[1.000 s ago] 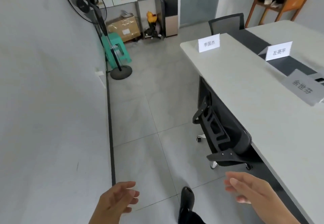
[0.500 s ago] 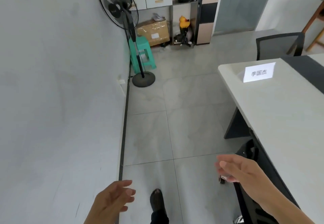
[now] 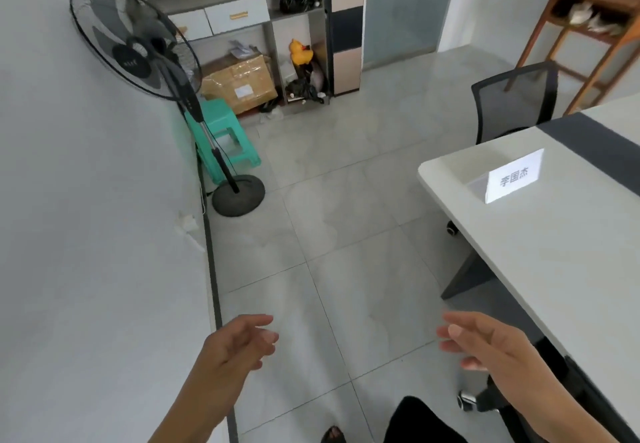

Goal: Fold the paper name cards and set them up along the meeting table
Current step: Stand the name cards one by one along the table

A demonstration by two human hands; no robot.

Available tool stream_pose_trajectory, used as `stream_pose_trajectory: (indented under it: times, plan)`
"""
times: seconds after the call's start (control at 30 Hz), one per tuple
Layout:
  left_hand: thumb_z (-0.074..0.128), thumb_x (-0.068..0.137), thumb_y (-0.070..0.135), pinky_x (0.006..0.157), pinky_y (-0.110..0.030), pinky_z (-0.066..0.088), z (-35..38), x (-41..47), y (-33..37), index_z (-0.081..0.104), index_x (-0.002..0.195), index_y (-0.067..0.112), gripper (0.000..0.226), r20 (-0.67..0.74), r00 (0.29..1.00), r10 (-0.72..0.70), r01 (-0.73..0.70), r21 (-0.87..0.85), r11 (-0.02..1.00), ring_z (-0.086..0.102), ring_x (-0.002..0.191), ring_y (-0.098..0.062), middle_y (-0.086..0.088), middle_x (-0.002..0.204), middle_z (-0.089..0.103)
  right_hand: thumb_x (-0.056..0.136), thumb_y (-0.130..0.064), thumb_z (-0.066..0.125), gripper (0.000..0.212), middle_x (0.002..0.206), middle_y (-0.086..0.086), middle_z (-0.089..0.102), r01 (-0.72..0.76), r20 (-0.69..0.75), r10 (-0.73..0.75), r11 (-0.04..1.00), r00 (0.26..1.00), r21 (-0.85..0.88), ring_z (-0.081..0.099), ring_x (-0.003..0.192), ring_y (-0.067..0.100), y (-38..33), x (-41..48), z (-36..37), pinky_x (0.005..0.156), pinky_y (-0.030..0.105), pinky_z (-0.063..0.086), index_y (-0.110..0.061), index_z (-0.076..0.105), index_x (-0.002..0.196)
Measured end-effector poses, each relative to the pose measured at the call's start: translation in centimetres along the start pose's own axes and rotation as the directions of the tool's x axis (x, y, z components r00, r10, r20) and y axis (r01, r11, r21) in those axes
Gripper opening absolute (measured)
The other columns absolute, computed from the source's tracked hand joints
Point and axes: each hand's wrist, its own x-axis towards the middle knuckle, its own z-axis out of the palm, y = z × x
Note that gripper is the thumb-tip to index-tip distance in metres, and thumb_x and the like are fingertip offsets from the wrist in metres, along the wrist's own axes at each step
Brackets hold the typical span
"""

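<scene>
Left hand (image 3: 239, 344) and right hand (image 3: 485, 345) are held over the floor at 6 o'clock, fingers loosely spread, nothing grasped. One folded name card (image 3: 514, 175) is seen standing upright on the meeting table (image 3: 540, 252) at 2 o'clock, near its end.

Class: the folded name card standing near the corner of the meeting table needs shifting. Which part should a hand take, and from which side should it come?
Take the name card by its top fold, pinching front and back panels together, coming down from above. It stands as a tent on the table, so the ridge looks like its stiffest part; a sideways push would likely tip it or splay it. Both the left hand and the right hand are empty.
</scene>
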Motion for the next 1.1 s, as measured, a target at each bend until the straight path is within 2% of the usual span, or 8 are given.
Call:
stream_pose_trajectory:
  times: [0.13, 0.23, 0.3, 0.43, 0.6, 0.83, 0.97, 1.1]
  plan:
    - [0.069, 0.072, 0.043, 0.073, -0.031, 0.055, 1.2, 8.1, 3.1, 0.069, 0.100, 0.020, 0.036, 0.107, 0.994, 0.014, -0.017, 0.026, 1.000, 0.072, 0.086, -0.020, -0.001, 0.090, 0.077, 0.052, -0.069, 0.076, 0.068, 0.092, -0.004, 0.078, -0.016, -0.080, 0.018, 1.000, 0.997, 0.026, 0.074, 0.083, 0.013, -1.3, 4.9, -0.7, 0.072, 0.036, 0.056, -0.023, 0.069, 0.101]
    - [0.067, 0.077, 0.042, 0.071, -0.028, 0.055, 3.0, 14.7, 4.7, 0.067, 0.101, 0.020, 0.032, 0.163, 0.986, -0.036, 0.023, 0.079, 0.997, 0.072, 0.088, -0.021, 0.002, 0.090, 0.077, 0.085, -0.027, 0.067, 0.022, 0.091, -0.002, 0.078, -0.053, -0.150, 0.062, 0.997, 0.987, 0.064, 0.073, 0.081, 0.013, -2.4, 10.3, -2.1, 0.082, 0.048, 0.056, -0.017, 0.069, 0.105]
    - [0.062, 0.089, 0.020, 0.073, -0.029, 0.055, 4.1, 19.1, 6.1, 0.067, 0.102, 0.019, 0.013, 0.194, 0.980, -0.050, 0.033, 0.090, 0.995, 0.071, 0.089, -0.023, 0.001, 0.089, 0.077, 0.086, -0.025, 0.067, 0.024, 0.087, -0.004, 0.078, -0.061, -0.206, 0.081, 0.993, 0.975, 0.098, 0.073, 0.080, 0.013, -3.3, 14.1, -3.3, 0.082, 0.047, 0.055, -0.013, 0.069, 0.107]
    - [0.066, 0.087, 0.020, 0.074, -0.030, 0.055, 5.7, 26.7, 11.7, 0.069, 0.100, 0.019, 0.013, 0.243, 0.970, -0.024, -0.010, 0.139, 0.990, 0.071, 0.088, -0.021, -0.002, 0.090, 0.077, 0.037, -0.080, 0.073, 0.085, 0.085, -0.003, 0.078, -0.025, -0.271, 0.061, 0.991, 0.961, 0.132, 0.073, 0.079, 0.013, -6.7, 21.1, -5.3, 0.070, 0.034, 0.055, -0.021, 0.071, 0.098]
    - [0.067, 0.086, 0.021, 0.077, -0.031, 0.053, 8.4, 35.5, 17.3, 0.069, 0.100, 0.023, 0.014, 0.290, 0.956, 0.040, -0.089, 0.157, 0.984, 0.071, 0.086, -0.017, -0.004, 0.093, 0.076, 0.089, -0.015, 0.064, 0.013, 0.088, 0.004, 0.076, -0.031, -0.323, 0.082, 0.987, 0.943, 0.159, 0.072, 0.085, 0.023, -10.0, 29.1, -8.0, 0.075, 0.038, 0.052, -0.016, 0.070, 0.100]
    - [0.065, 0.088, 0.020, 0.079, -0.035, 0.056, 13.4, 47.4, 22.2, 0.068, 0.103, 0.019, 0.015, 0.499, 0.866, -0.012, -0.143, 0.270, 0.952, 0.071, 0.089, -0.019, -0.003, 0.092, 0.076, 0.089, -0.009, 0.064, 0.014, 0.090, 0.007, 0.077, -0.098, -0.480, 0.221, 0.959, 0.849, 0.267, 0.072, 0.084, 0.025, -11.0, 36.2, -10.9, 0.074, 0.039, 0.051, -0.017, 0.071, 0.098]
    - [0.075, 0.051, 0.064, 0.080, -0.036, 0.055, 16.1, 55.4, 26.8, 0.068, 0.102, 0.026, 0.064, 0.641, 0.767, -0.009, -0.250, 0.312, 0.917, 0.071, 0.087, -0.021, -0.002, 0.092, 0.076, 0.090, -0.013, 0.063, 0.014, 0.088, 0.002, 0.077, -0.112, -0.574, 0.320, 0.923, 0.754, 0.367, 0.073, 0.084, 0.020, -10.9, 39.2, -11.5, 0.073, 0.036, 0.052, -0.020, 0.070, 0.099]
    - [0.069, 0.077, 0.032, 0.077, -0.036, 0.051, 20.0, 62.8, 32.0, 0.067, 0.100, 0.019, 0.026, 0.720, 0.693, 0.031, -0.341, 0.290, 0.894, 0.069, 0.091, -0.032, -0.006, 0.088, 0.076, 0.090, -0.016, 0.063, 0.013, 0.088, 0.001, 0.077, -0.105, -0.650, 0.424, 0.876, 0.631, 0.470, 0.073, 0.081, 0.016, -12.0, 41.9, -10.9, 0.073, 0.035, 0.052, -0.018, 0.070, 0.101]
